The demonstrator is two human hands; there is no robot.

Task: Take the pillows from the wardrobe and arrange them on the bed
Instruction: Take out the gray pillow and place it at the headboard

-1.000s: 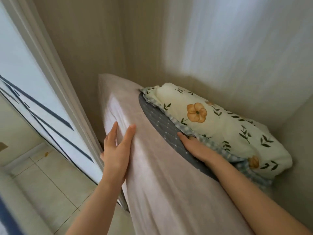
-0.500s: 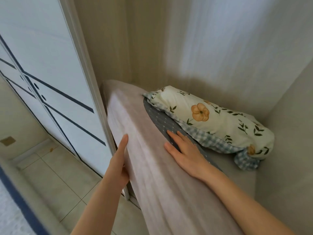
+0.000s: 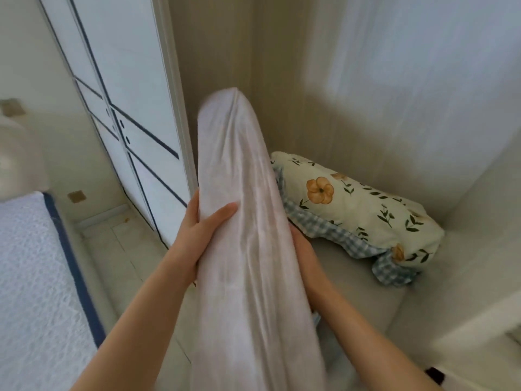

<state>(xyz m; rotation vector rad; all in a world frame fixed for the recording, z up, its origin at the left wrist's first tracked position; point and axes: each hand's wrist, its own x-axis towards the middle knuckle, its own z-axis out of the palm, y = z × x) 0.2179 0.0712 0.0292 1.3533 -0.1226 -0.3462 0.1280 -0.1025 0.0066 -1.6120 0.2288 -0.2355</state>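
The long pale pillow is soft matt cloth with fine lengthwise creases, while the floral pillow at the back of the wardrobe shelf is smooth printed cotton edged with a blue-and-white checked fabric. The shelf and the inner wardrobe walls look like smooth matt board with a faint grain, and the wardrobe door is a glossier white panel with dark stripes. The bed shows a white, rough textured cloth with dark blue piping, and the floor is smooth, slightly glossy tile.
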